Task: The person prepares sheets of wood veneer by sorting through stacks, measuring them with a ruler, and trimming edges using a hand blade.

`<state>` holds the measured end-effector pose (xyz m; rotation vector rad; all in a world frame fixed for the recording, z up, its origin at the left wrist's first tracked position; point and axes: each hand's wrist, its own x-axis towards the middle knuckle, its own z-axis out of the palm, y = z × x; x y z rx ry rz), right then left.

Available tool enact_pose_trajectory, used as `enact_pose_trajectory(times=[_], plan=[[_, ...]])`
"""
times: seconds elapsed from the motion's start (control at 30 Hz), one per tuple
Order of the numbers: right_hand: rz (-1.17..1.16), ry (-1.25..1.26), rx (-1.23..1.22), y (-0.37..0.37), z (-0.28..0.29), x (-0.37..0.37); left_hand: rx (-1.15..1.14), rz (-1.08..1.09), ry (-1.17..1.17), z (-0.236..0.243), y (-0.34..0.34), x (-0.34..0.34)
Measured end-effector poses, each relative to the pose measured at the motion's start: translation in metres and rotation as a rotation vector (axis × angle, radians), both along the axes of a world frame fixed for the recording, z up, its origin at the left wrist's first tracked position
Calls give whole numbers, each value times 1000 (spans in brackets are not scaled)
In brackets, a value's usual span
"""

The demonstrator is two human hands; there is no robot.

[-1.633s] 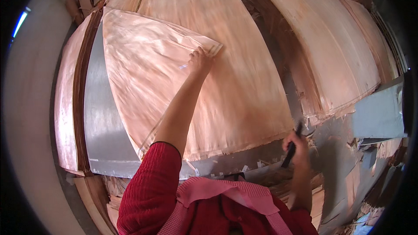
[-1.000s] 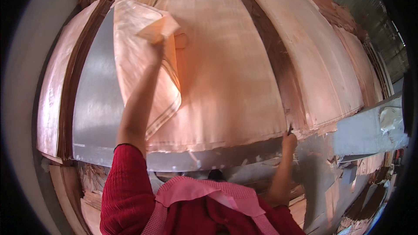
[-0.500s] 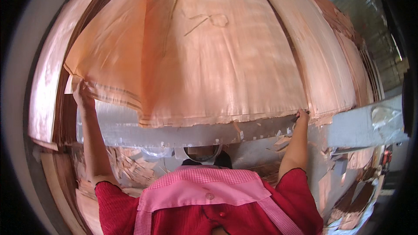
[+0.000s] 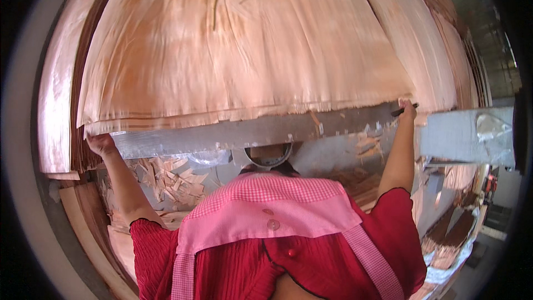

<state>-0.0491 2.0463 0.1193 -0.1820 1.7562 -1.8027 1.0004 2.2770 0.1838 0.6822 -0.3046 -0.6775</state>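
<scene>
- Here's your sheet (image 4: 244, 55), wide and pale, spread over the middle of the table (image 4: 266, 131), its ragged near edge running the full stretch between your hands.
- Your left hand (image 4: 101, 144) is nearly closed, fingers pinched on the sheet's near left corner.
- Over to the right, your right hand (image 4: 408, 110) is curled round a black tool (image 4: 397, 113) at the near right corner; whether those fingers grip the sheet too, I can't tell.
- Look at that near edge: it stops short of the table's own edge, a grey strip showing between, and dark bands trace its left half.
- Tight on the left! A stack (image 4: 58, 100) stands just beside the sheet's left edge, only a narrow dark gap dividing them.
- On the right, another sheet of wood (image 4: 425, 50) lies hard by yours; touching or overlapping, I can't tell.
- Right of your right hand comes a grey box (image 4: 466, 136), near but apart, with a little room by the wrist.
- Your forearms are spread wide, and there's open room between them along the table's near side.
- Below that, at the middle, a round tub (image 4: 268, 163) sits between table and apron (image 4: 266, 200), with scraps (image 4: 169, 180) scattered to its left.
</scene>
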Motion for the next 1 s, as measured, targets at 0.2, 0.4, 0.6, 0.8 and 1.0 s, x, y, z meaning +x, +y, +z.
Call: enact_pose_trajectory(times=[0.2,0.4,0.6,0.8,1.0], plan=[[426,626,327,135,91,65,638,930,-55,-26,8,-16],[728,135,281,207,87,166,742,751,-1282,-13,-36,-155],[614,-60,374,177,16,185,376,1,-1239,-3,-112,-309],[502,-33,532,149,-22,188,275,-341,-1619,12,-158,-401],[481,61,411,169,-32,165,580,-215,-1611,-22,-304,-420]])
